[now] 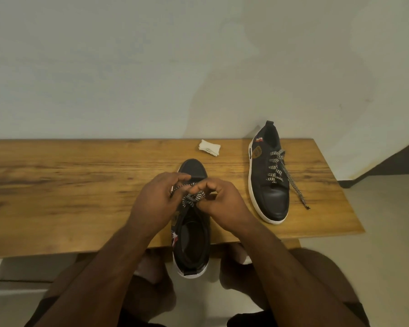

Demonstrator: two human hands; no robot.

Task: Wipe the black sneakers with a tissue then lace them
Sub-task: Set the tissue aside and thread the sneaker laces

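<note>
A black sneaker with a white sole (193, 241) lies at the table's near edge, toe pointing away, heel hanging over the edge. Its black-and-white patterned lace (194, 197) runs across the eyelets between my hands. My left hand (157, 199) pinches a strand of the lace on the shoe's left side. My right hand (220, 199) pinches the lace on the right side. A second black sneaker (268, 182) lies to the right, toe toward me, laced, with one loose lace end (295, 187) trailing on the wood. A folded white tissue (209, 147) sits near the back edge.
The wooden table (69, 185) stands against a pale wall (151, 67). Its right end (340, 185) borders a light floor and a dark skirting strip. My knees and feet show below the near edge.
</note>
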